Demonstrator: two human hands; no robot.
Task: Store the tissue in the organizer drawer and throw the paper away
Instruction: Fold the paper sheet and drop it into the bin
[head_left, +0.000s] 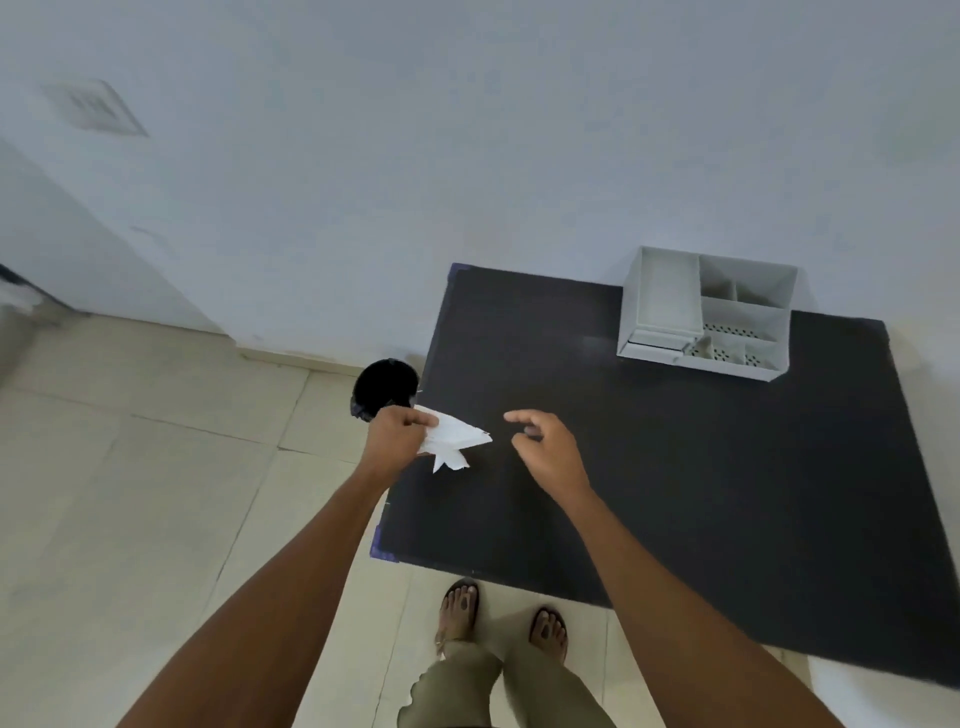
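Note:
My left hand (397, 434) is closed around a crumpled white paper (453, 441) at the left edge of the black table (649, 467). The paper sticks out to the right of the fist, above the tabletop. My right hand (545, 449) hovers just right of the paper with fingers apart, holding nothing. A white desk organizer (709, 312) with several compartments stands at the table's far right, against the wall; its drawer front shows at the lower left. A black bin (384, 387) sits on the floor just behind my left hand. I cannot make out a tissue.
A pale wall runs behind the table. Beige floor tiles (156, 493) spread to the left. My feet in sandals (501, 618) stand at the table's near edge. A dark object shows at the far left edge.

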